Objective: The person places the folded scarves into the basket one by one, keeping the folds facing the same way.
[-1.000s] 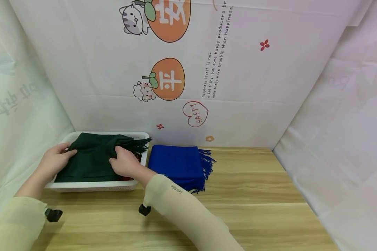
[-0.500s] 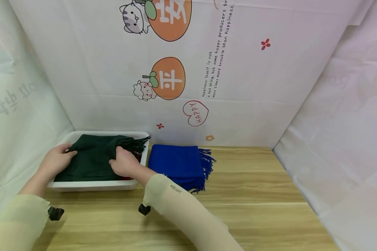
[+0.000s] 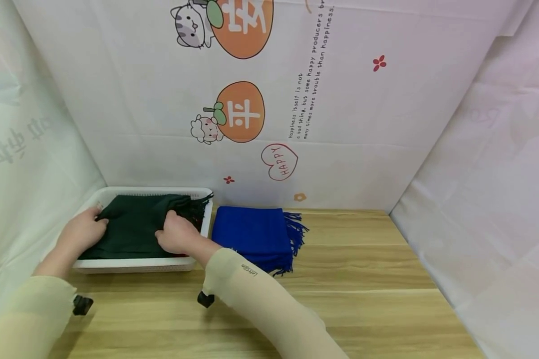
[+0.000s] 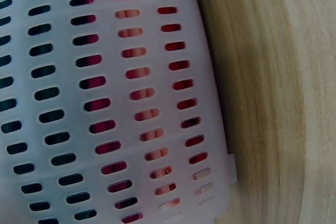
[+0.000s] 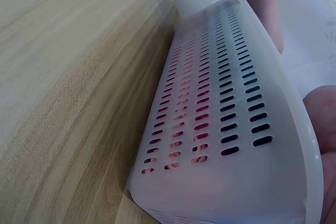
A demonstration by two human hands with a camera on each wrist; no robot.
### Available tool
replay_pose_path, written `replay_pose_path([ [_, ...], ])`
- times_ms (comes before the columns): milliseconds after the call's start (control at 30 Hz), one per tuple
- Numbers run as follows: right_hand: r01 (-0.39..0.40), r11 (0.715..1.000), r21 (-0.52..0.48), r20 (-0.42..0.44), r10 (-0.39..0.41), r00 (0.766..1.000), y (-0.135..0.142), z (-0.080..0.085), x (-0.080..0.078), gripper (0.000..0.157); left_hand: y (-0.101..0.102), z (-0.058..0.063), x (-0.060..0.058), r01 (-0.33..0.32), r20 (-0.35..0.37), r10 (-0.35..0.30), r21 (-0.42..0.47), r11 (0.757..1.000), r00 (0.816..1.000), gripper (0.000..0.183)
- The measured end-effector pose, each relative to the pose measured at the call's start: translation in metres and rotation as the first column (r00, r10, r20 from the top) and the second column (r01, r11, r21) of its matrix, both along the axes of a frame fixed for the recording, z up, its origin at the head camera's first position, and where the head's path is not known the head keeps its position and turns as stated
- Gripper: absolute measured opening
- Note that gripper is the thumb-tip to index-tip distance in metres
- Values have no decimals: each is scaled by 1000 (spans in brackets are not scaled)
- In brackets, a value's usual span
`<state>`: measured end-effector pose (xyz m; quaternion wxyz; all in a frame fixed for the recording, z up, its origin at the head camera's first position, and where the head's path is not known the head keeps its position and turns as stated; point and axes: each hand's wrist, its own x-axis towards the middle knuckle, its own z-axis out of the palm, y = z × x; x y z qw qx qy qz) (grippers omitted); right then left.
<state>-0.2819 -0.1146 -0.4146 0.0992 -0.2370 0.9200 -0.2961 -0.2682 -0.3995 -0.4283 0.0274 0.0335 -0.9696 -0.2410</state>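
Observation:
A folded dark green fringed scarf (image 3: 132, 224) lies in a white perforated basket (image 3: 130, 265) at the back left. My left hand (image 3: 83, 230) grips its left edge, thumb on top. Near the fringed end, my right hand (image 3: 178, 233) pinches a fold of the same scarf. In the left wrist view the slotted basket wall (image 4: 118, 61) hides the left hand, and red, pink and dark cloth shows through the slots. The right wrist view catches part of the right hand (image 5: 323, 116) above the basket's rim.
Just right of the basket, a folded blue scarf (image 3: 251, 234) with a fringe lies on the wooden table (image 3: 359, 279). A white printed backdrop (image 3: 341, 164) rises behind, and white sheets hang at both sides.
My left hand has shifted a little to the right, drawing the green scarf's left edge inward. The scarf's back edge sits slightly lower in the basket. My right hand has hardly moved.

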Motion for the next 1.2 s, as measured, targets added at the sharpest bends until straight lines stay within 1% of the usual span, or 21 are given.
replay_pose_path([
  [100,15,1000,23,5,-15,1000,-1,0,2,75,1,0,-2,5,25,-4,-32,999,1000,65],
  [133,30,999,45,-7,-29,1000,-2,0,2,75,1,-1,-2,7,30,-6,-44,999,1000,65],
  [200,66,990,124,-31,-62,998,-5,0,3,76,1,-2,-2,7,41,-4,-65,998,999,63],
  [267,116,969,220,-69,-103,992,-9,0,4,77,1,-4,-1,6,51,-2,-80,997,999,62],
  [367,193,922,335,-114,-163,980,-16,1,8,80,2,-4,1,7,70,0,-105,994,998,61],
  [433,226,903,366,-136,-189,973,-17,2,11,82,3,-3,2,8,77,1,-124,992,997,60],
  [533,244,894,375,-147,-203,968,-15,4,15,83,4,-1,4,9,81,3,-152,988,997,59],
  [700,231,914,334,-137,-195,971,-6,7,20,85,5,0,5,8,83,8,-186,983,997,57],
  [833,217,938,272,-145,-183,972,3,10,23,86,7,1,6,12,122,12,-195,981,992,59],
  [933,202,953,225,-166,-167,972,10,11,25,84,13,4,7,10,158,24,-209,978,987,62],
  [1033,195,962,193,-202,-155,967,17,12,26,79,22,9,9,-17,153,51,-216,976,987,66],
  [1100,192,964,182,-223,-150,963,21,12,26,77,29,11,11,-42,137,73,-219,975,988,67],
  [1200,183,970,162,-234,-143,962,25,12,26,75,38,13,16,-64,75,85,-245,967,994,69],
])
